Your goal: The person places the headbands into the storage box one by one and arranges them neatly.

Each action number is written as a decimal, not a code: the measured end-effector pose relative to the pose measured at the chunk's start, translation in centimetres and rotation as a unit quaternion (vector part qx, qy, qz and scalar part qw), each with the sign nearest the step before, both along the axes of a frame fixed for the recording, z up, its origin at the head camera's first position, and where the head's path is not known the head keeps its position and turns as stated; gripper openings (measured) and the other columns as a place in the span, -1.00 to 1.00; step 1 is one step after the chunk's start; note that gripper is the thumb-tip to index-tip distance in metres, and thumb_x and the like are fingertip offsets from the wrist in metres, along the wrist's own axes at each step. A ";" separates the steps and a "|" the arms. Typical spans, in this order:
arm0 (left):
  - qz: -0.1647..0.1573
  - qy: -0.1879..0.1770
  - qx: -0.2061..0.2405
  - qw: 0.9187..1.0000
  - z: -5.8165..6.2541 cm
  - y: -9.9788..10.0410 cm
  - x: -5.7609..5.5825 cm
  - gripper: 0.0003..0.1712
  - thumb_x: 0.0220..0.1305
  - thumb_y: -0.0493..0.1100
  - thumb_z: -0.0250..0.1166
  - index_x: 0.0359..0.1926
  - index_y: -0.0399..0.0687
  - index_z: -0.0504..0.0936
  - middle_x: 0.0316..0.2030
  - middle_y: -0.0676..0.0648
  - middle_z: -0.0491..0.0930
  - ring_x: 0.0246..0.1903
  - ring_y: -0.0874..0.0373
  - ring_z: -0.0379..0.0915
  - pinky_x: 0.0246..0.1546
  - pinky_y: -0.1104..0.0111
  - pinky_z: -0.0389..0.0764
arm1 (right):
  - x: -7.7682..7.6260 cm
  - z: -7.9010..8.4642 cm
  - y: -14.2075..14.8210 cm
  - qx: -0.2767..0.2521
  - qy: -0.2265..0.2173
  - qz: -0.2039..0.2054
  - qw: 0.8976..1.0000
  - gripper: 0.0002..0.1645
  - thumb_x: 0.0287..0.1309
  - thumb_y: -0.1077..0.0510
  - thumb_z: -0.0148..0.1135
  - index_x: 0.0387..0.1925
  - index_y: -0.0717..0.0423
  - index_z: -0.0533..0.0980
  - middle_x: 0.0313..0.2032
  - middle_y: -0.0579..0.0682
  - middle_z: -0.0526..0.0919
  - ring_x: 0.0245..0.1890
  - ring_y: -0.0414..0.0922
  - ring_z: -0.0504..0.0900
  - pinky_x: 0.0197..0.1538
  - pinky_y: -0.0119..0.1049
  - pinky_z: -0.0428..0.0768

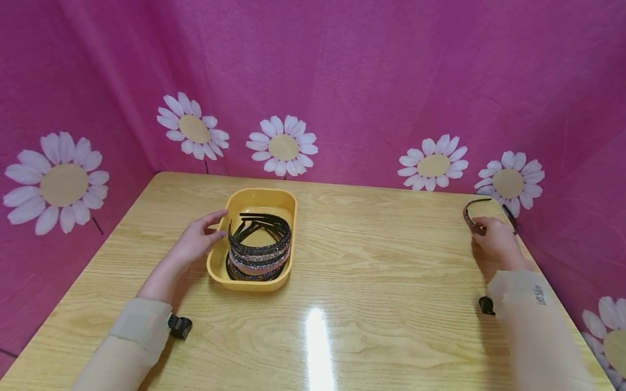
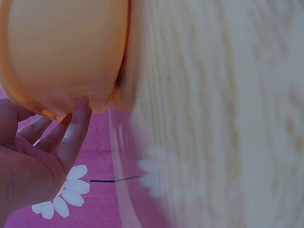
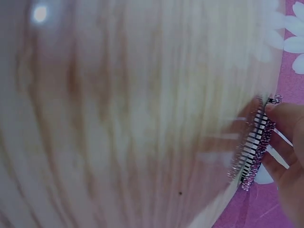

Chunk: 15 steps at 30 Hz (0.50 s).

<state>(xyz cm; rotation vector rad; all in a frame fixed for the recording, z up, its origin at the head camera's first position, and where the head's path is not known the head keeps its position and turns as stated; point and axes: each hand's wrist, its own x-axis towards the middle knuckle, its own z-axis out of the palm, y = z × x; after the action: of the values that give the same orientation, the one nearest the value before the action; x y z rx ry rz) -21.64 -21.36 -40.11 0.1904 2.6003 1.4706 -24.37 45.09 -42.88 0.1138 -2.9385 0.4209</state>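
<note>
My left hand (image 1: 195, 237) is at the left side of a yellow plastic bin (image 1: 293, 212), fingers extended against its outer wall (image 2: 66, 52) in the left wrist view. Several glittery headbands (image 1: 259, 252) are stacked inside the bin, in black, silver and pink tones, their dark ends towards the back. At the table's far right corner, my right hand (image 1: 499, 241) pinches another headband (image 1: 468, 217). The right wrist view shows that headband's sparkly pinkish band (image 3: 259, 154) with a row of comb teeth, thumb and fingers at its edge. The hand covers part of it.
A wood-grain table (image 1: 371, 260) spans the space between the two hands. Pink cloth (image 1: 342, 70) with white daisies rises behind it and along both sides. A bright light reflection (image 1: 319, 347) shows near the front.
</note>
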 end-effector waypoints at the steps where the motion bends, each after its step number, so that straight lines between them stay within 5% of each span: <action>1: 0.000 0.000 0.001 1.000 0.0 0.0 0.0 -0.36 0.35 -0.30 0.08 0.41 -0.15 0.16 0.31 -0.38 0.18 0.02 -0.15 0.39 -0.46 0.43 0.50 | 0.0 0.0 0.0 0.000 -0.003 -0.002 1.000 -0.57 0.05 0.35 0.17 0.00 0.46 0.45 -0.17 0.45 0.57 -0.13 0.35 0.50 -0.01 0.27 0.39; 10: -0.004 0.008 0.010 1.000 0.2 0.0 0.1 -0.35 0.32 -0.33 0.09 0.40 -0.20 0.16 0.30 -0.40 0.19 0.01 -0.17 0.40 -0.51 0.45 0.49 | 0.2 -0.2 -0.2 -0.019 0.019 0.006 1.000 -0.64 0.02 0.45 0.10 -0.07 0.47 0.50 -0.22 0.45 0.59 -0.18 0.34 0.54 -0.08 0.23 0.45; 15: -0.004 0.005 0.009 1.000 0.2 0.1 0.1 -0.35 0.33 -0.33 0.10 0.41 -0.19 0.15 0.30 -0.40 0.19 -0.01 -0.14 0.40 -0.53 0.45 0.48 | 0.1 -0.4 0.0 -0.017 0.020 0.008 1.000 -0.51 -0.16 0.57 -0.04 -0.08 0.46 0.50 -0.24 0.45 0.59 -0.19 0.33 0.53 -0.11 0.21 0.46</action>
<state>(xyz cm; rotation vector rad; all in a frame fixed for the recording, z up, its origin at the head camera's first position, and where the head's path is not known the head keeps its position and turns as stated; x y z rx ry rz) -21.54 -21.31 -39.94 0.2103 2.5918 1.4960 -24.25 45.06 -43.26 0.1396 -2.8913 0.4658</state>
